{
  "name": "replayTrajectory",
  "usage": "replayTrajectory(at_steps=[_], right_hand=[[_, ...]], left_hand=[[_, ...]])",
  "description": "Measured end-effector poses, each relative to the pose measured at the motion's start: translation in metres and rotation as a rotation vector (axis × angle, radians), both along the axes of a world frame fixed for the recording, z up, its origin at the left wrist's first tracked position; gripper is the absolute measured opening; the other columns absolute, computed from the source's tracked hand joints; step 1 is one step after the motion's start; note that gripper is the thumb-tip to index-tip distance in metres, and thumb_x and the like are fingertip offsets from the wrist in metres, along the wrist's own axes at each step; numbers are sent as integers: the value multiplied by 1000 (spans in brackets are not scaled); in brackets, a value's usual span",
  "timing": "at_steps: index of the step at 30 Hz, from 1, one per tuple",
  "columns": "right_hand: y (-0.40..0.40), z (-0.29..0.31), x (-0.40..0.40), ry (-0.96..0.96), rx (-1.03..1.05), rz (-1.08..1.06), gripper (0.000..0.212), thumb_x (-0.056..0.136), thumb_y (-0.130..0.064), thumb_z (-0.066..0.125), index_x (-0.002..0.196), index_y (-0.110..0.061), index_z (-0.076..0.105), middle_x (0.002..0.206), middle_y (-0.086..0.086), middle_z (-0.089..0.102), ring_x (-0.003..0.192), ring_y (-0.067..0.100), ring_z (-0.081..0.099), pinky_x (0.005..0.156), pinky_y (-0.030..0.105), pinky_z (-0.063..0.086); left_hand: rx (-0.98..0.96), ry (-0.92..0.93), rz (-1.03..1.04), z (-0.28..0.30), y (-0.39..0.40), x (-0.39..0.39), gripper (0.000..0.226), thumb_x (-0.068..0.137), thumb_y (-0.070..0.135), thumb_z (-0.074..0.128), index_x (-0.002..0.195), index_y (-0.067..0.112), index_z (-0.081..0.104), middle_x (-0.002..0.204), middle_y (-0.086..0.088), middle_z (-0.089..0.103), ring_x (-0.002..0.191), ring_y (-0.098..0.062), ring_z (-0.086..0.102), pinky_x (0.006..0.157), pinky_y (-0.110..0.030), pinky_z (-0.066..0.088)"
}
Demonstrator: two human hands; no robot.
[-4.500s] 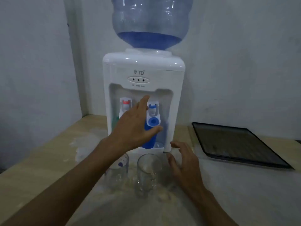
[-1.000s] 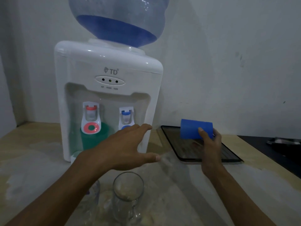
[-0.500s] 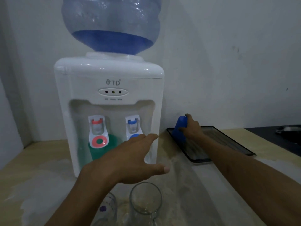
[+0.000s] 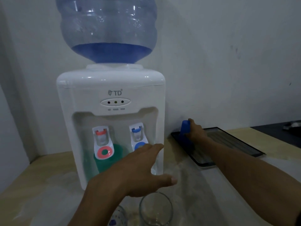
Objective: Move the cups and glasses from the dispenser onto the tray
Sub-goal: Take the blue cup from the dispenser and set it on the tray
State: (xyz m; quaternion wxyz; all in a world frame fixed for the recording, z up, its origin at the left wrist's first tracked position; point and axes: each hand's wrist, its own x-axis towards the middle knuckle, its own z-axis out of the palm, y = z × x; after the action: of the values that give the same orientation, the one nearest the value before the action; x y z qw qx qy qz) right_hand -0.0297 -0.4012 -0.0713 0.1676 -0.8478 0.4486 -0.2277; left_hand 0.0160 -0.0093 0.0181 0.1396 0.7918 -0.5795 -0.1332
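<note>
My right hand [image 4: 194, 132] grips a blue cup [image 4: 184, 130] at the near-left corner of the dark tray [image 4: 231, 141]; whether the cup rests on the tray is unclear. My left hand [image 4: 138, 170] hovers open, fingers spread, in front of the white water dispenser [image 4: 110, 98], below its blue tap. A green cup [image 4: 118, 159] stands in the dispenser's alcove under the red tap. A clear glass [image 4: 155, 211] stands on the counter just below my left hand. A second clear glass with a printed mark [image 4: 119, 216] shows partly at the bottom edge, left of the first.
A large blue water bottle [image 4: 107, 28] tops the dispenser. The wooden counter [image 4: 40, 185] carries a pale translucent mat. A dark surface [image 4: 276, 132] with a metal object lies at the far right. The wall stands close behind everything.
My right hand carried the blue cup from the dispenser over to the tray's left corner and turned it more upright. My left hand stayed open before the dispenser.
</note>
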Motion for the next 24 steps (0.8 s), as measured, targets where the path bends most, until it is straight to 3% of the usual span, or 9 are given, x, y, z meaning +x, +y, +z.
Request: replayTrajectory(at_steps=[10,13,17,20,24], right_hand=[[-7,-10,-1,35,-4,-14,101,89,-13,70,160,-28,-1,130,24,59,110,40,64,90,53,56],[-3,-10,-1,-62,39,-39,114,86,-16,77,160,-33,-8,136,24,49,115,41,59,95,57,52],[28,-1,-7,-351,-47,-55,107,84,-25,80,162,-22,6,147,25,37,130,43,46,106,57,43],[80,7,-19,-615,-134,82,85,91,-19,73,159,-17,22,152,14,34,136,28,41,114,44,38],[155,9,-35,-808,-173,270,66,91,-9,73,148,-15,41,144,1,46,126,-2,46,107,15,38]], left_hand=[[54,19,-8,6,1,-2,96,78,75,61,155,48,10,167,18,14,148,-14,30,119,-39,34],[40,32,-5,8,3,-2,95,77,75,62,154,51,12,167,18,15,148,-14,31,117,-37,34],[-13,23,-1,18,11,-2,88,80,70,62,153,50,17,164,16,25,147,-13,31,117,-38,33],[-44,-1,0,29,19,0,87,80,71,61,153,51,18,161,16,31,144,-10,34,117,-38,35],[-90,31,25,44,35,9,85,77,73,61,150,52,24,152,18,44,130,-3,49,110,-35,41]])
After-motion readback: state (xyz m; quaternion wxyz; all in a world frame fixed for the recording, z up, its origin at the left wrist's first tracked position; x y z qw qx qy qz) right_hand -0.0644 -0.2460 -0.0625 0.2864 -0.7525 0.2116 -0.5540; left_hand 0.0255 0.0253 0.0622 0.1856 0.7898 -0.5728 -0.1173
